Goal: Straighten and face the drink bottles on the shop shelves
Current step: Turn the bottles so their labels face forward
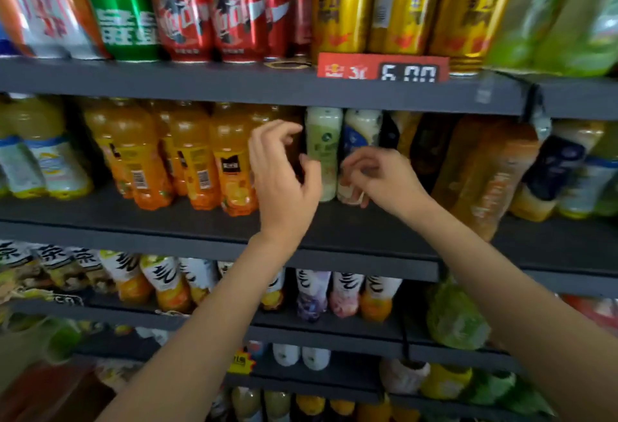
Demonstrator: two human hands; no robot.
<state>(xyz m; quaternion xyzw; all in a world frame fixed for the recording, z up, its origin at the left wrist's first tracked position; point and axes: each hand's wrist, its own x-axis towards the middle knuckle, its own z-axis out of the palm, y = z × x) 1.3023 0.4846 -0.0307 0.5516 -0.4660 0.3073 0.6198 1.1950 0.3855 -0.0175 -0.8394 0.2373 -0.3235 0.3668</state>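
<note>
Now I am facing the middle shelf (167, 217), where the bottles are standing in rows. My left hand (284, 171) is hanging loosely spread before a dark bottle (296, 154). My right hand (378, 176) is pinching the white bottle (354, 154) low down, probably to turn its label out.

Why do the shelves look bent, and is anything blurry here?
Head view: the wide lens bows the shelf edge and leans the outer bottles; motion blur smears the price tag and brown bottles; the metallic cans catch glare; the hands look fairly sharp.
</note>
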